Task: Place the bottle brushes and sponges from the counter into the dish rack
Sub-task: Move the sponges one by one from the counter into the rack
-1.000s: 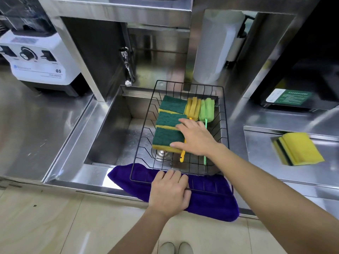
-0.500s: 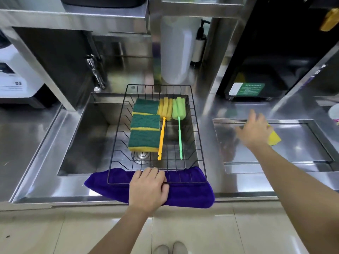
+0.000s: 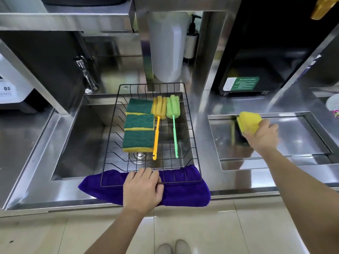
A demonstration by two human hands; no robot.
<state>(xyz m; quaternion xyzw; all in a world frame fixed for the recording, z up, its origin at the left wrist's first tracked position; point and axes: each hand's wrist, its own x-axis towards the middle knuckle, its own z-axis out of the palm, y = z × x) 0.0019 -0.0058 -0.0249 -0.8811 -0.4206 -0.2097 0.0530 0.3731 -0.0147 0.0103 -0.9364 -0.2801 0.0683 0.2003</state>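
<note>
A black wire dish rack point(image 3: 194, 143) sits over the sink. Three green-topped yellow sponges point(image 3: 138, 135) lie in a column in it. Beside them lie a yellow bottle brush point(image 3: 158, 123) and a green bottle brush point(image 3: 173, 118), handles toward me. My left hand point(image 3: 142, 189) rests on the rack's near rim. To the right, my right hand point(image 3: 264, 135) grips a yellow sponge point(image 3: 249, 121) and holds it tilted just above the steel recessed tray point(image 3: 302, 143).
A purple cloth point(image 3: 183, 195) lies under the rack's near edge. A faucet point(image 3: 86, 74) stands at the sink's back left, a white jug point(image 3: 166, 46) and a pump bottle point(image 3: 191, 39) behind the rack. A black machine point(image 3: 256, 70) stands at the right, a white blender base point(image 3: 11, 88) at the left.
My right hand left the rack, reached right to the recessed tray and took hold of the yellow sponge, lifting it. My left hand stayed on the rack's rim.
</note>
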